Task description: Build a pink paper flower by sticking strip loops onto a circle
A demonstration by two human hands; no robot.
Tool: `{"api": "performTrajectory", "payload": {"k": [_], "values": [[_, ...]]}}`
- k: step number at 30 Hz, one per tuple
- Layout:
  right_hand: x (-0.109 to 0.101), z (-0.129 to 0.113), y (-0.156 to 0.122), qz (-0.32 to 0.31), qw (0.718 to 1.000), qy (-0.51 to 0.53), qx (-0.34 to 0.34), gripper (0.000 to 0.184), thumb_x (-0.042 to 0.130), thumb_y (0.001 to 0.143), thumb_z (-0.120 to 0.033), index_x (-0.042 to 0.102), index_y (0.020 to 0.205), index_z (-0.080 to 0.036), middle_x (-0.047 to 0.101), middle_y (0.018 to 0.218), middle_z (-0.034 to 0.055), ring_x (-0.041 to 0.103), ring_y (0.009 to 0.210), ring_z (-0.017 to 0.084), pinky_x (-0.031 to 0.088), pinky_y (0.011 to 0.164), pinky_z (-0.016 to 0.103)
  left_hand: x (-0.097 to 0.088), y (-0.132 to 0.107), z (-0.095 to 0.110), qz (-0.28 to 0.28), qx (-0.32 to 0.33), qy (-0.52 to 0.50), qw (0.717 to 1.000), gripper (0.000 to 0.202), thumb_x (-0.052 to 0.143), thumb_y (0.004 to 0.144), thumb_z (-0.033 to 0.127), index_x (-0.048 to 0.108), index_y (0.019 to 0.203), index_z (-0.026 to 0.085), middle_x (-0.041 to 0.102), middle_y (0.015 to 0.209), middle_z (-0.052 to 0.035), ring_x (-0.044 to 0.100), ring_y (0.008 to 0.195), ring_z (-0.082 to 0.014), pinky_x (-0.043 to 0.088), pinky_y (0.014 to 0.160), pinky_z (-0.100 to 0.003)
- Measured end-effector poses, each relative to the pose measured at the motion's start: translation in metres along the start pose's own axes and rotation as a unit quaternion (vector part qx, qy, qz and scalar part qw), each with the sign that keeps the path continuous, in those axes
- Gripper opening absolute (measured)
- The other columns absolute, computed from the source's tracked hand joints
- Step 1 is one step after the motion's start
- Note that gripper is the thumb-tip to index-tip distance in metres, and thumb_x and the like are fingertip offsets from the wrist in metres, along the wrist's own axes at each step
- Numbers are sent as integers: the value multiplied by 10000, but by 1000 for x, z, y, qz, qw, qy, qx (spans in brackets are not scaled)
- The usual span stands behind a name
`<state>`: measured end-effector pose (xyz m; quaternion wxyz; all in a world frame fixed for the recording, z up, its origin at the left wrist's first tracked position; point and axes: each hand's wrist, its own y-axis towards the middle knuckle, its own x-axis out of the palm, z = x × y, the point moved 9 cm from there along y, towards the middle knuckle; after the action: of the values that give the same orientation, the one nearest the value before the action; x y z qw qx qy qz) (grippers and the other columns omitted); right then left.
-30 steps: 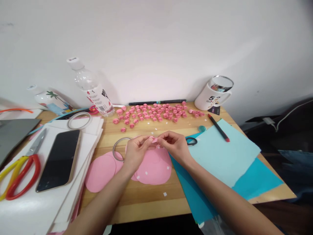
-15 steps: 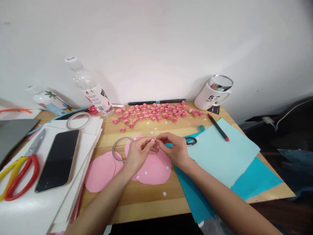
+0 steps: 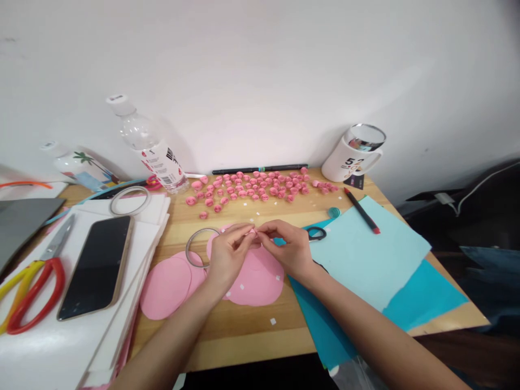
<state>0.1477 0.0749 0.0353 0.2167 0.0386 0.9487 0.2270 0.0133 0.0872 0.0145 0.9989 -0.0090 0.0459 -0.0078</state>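
- Flat pink circles [image 3: 164, 287] lie on the wooden table [image 3: 190, 346] at the left. They look thin and light, so an edge is likely the best place to pick one up.
- The tape ring [image 3: 187, 249] is just beside the left hand and partly on the pink paper. Nothing holds it.
- The left hand [image 3: 225, 254] comes up from the bottom left, leaning in to the middle. Its thumb and first finger are pinched closed on a tiny bit of pink paper. I can't see well what its other fingers do.
- The little pink curls [image 3: 242, 193] sit in a bunch behind the hands. They look springy, and a hard squeeze could squash them.
- The small pink paper piece [image 3: 253, 231] is up between both hands, over a big pink circle [image 3: 258, 281]. It should weigh almost nothing, and be soft and easy to bend or crease. A gentle pinch with fingertips, right at its ends, seems best. Most of it is hidden.
- The right hand [image 3: 287, 244] leans in from the bottom right. Its thumb and first finger are closed together too, on the same piece, and the two hands' fingertips nearly touch.
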Motion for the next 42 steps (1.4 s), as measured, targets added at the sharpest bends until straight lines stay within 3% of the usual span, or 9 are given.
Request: {"api": "performTrajectory", "payload": {"k": [3, 9, 15, 29, 33, 36, 42], "values": [[-1, 1, 0, 5, 1000, -3, 5, 84, 542, 782, -184, 623, 776, -209, 667, 727, 27, 625, 632, 141, 549, 619, 280, 1, -1, 3, -7, 18, 13, 1000, 105, 662, 698, 241, 741, 760, 212, 705, 863, -46, 658, 788, -190, 567, 678, -278], [-4, -2, -1, 26, 1000, -14, -5, 82, 549, 775, -165, 615, 787, -212, 674, 729, 18, 634, 631, 135, 557, 617, 265, 0, -4, -5, 7, -24, -23, 999, 227, 682, 679, 225, 716, 903, 205, 722, 837, -23, 681, 707, -183, 564, 691, -294], [-5, 2, -3, 39, 999, -12, 8, 75, 558, 772, -176, 616, 802, -210, 678, 738, 21, 638, 622, 135, 564, 614, 269, 4, -5, -5, -12, -19, -32, 999, 141, 690, 684, 274, 650, 772, 173, 706, 735, -26, 675, 655, -166, 562, 663, -282], [4, 15, 0, 0, 993, 97, 63, 80, 613, 738, -207, 613, 818, -198, 674, 766, 25, 653, 667, 152, 579, 645, 299, 1, 1, -14, -12, -42, -44, 998, 122, 682, 687, 265, 699, 761, 169, 719, 755, -30, 689, 685, -192, 582, 687, -302], [4, 17, -1, 2, 992, 97, 77, 72, 609, 737, -199, 614, 808, -192, 674, 748, 26, 654, 661, 157, 576, 649, 307, 5, 1, -17, -29, -40, -38, 998, 198, 670, 699, 286, 685, 858, 168, 720, 810, -46, 689, 735, -202, 582, 698, -315], [4, 15, -1, -1, 994, 86, 69, 58, 593, 742, -176, 614, 794, -191, 675, 743, 26, 652, 652, 152, 572, 643, 295, 6, -1, -15, -37, -24, -23, 999, 261, 645, 722, 284, 656, 961, 181, 719, 843, -47, 689, 753, -202, 580, 688, -314], [0, 4, -2, 10, 1000, -16, 7, 93, 545, 757, -153, 613, 801, -198, 679, 747, 30, 649, 635, 143, 563, 628, 268, 4, -3, 4, -35, 79, 117, 989, 121, 591, 757, 199, 699, 813, 199, 726, 766, -24, 680, 660, -167, 549, 640, -256]]}}
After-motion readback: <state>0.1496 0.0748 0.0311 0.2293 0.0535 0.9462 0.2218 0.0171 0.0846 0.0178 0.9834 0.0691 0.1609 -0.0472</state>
